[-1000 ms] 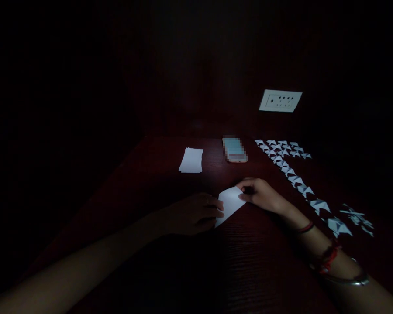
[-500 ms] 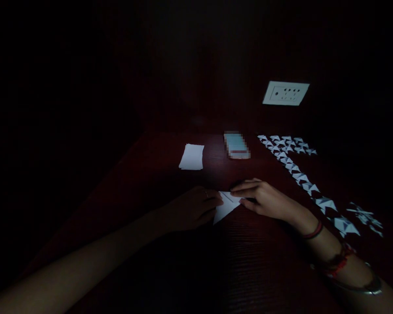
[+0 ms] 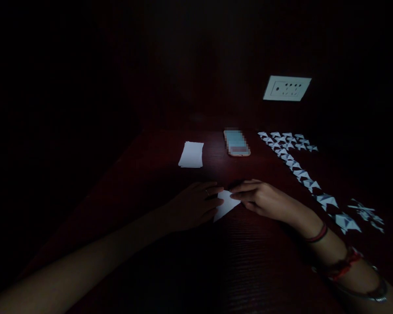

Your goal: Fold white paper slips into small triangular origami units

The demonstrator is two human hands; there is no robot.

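Observation:
A small folded piece of white paper [image 3: 226, 206], roughly triangular, lies on the dark red table between my hands. At its left edge, my left hand [image 3: 196, 205] rests with fingers stretched and spread, their tips touching the paper; a ring is on one finger. My right hand [image 3: 260, 197] has its fingers together over the paper's upper right corner, gripping it against the thumb side. The fingertips cover part of that corner. Bracelets circle my right wrist and forearm.
A stack of white paper sheets [image 3: 191, 155] lies beyond my hands, with a phone [image 3: 237, 142] to its right. Folded paper pieces [image 3: 301, 174] form rows at the right, beside a small heap of white strips [image 3: 367, 213]. A wall socket [image 3: 287, 88] is behind; surroundings are dark.
The dark slit across the paper's top no longer shows, and its face now looks smooth. My left fingers have spread, the index reaching further up. The view has tilted slightly.

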